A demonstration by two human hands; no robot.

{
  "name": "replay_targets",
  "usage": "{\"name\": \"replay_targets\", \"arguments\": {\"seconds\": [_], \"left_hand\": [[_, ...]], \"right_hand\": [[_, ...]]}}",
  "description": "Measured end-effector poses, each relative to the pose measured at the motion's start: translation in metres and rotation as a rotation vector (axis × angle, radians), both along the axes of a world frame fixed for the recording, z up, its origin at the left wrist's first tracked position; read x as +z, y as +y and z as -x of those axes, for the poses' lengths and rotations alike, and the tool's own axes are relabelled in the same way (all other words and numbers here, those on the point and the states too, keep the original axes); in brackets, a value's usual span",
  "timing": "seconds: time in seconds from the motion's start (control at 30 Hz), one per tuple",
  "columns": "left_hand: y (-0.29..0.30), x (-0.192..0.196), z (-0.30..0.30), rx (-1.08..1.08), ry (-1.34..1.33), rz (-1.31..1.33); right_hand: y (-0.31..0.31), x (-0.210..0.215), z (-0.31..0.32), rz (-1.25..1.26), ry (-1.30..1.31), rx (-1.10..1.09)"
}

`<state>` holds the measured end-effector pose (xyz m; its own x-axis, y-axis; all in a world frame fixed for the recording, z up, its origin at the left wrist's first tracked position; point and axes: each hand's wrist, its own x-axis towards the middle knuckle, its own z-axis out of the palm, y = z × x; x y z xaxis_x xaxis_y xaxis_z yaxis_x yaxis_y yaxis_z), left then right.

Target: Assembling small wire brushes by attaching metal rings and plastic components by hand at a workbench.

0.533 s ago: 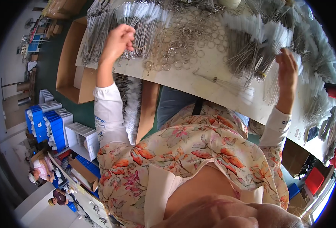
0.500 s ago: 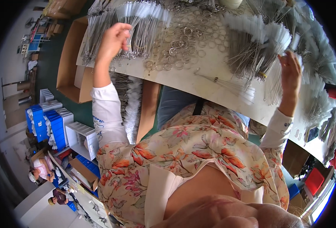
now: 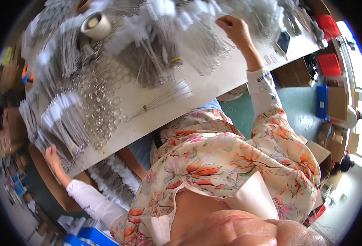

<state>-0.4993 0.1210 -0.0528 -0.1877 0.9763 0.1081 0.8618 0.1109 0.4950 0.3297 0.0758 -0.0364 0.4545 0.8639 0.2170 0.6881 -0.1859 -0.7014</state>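
Observation:
My left hand (image 3: pixel 53 158) is at the table's near left edge, fingers curled, beside a bundle of thin wire brushes with white bristle heads (image 3: pixel 62 115). Whether it grips anything is hidden. Above the right part of the table, my right hand (image 3: pixel 235 30) has its fingers drawn together in a pinch, close to spread wire brushes (image 3: pixel 203 45); anything in it is too blurred to name. A thick brush bundle with a yellow band (image 3: pixel 176 60) lies left of it. A few brushes (image 3: pixel 164 98) lie nearer to me, and many metal rings (image 3: pixel 103 98) are heaped between the bundles.
The white table (image 3: pixel 125 137) slants across the view. A pale cup-like container (image 3: pixel 96 26) stands at the back, and a dark phone-like slab (image 3: pixel 283 41) lies at the right. Below the near left edge is a cardboard box (image 3: pixel 52 180); red bins (image 3: pixel 329 64) stand at the right.
My view has swung to the right, so the table now slants. The right hand has gone from loosely spread fingers to a pinch. The left hand now appears lower, beside the near left bundle.

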Motion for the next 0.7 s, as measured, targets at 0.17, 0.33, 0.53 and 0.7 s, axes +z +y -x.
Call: {"name": "replay_targets", "arguments": {"seconds": [0.17, 0.33, 0.53, 0.7], "left_hand": [[0.002, 0.02, -0.058, 0.28, -0.176, 0.171], [-0.007, 0.04, -0.084, 0.285, -0.153, 0.202], [-0.006, 0.04, -0.069, 0.226, -0.03, 0.23], [-0.007, 0.038, -0.043, 0.287, 0.09, 0.147]], "right_hand": [[0.001, 0.008, -0.007, 0.003, -0.136, -0.015], [0.016, 0.015, 0.018, 0.171, -0.363, 0.07], [0.03, 0.009, 0.005, 0.233, -0.419, 0.119], [0.039, 0.019, -0.064, -0.06, -0.168, 0.187]]}}
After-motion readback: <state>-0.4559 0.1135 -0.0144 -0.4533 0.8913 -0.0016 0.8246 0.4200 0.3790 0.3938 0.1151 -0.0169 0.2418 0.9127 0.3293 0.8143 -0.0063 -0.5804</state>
